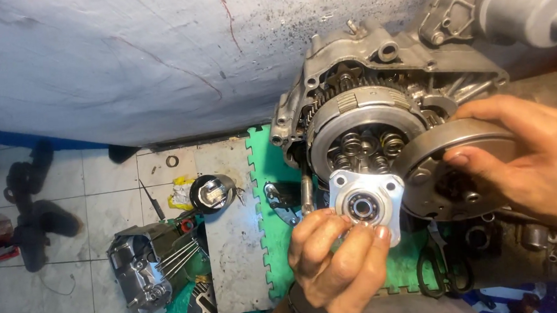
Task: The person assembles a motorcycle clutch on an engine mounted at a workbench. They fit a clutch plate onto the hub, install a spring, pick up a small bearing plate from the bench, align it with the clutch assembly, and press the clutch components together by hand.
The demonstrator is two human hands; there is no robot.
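Observation:
An open motorcycle engine [376, 56] stands on a green foam mat [268, 197], its clutch basket [361, 113] showing several coil springs [365, 148]. My left hand [337, 264] holds a square silver plate with a round bearing in its middle [367, 204] just below the springs, fingertips pinching its lower edge. My right hand [533, 156] grips a round grey metal drum [448, 169] on the engine's right side, thumb across its rim.
A piston [212, 193] rests on a grey slab [232, 246] left of the mat. An engine cover [138, 267] with thin rods lies on the white floor tiles. Black shoes [34, 209] sit at far left. The stained wall [118, 56] runs behind.

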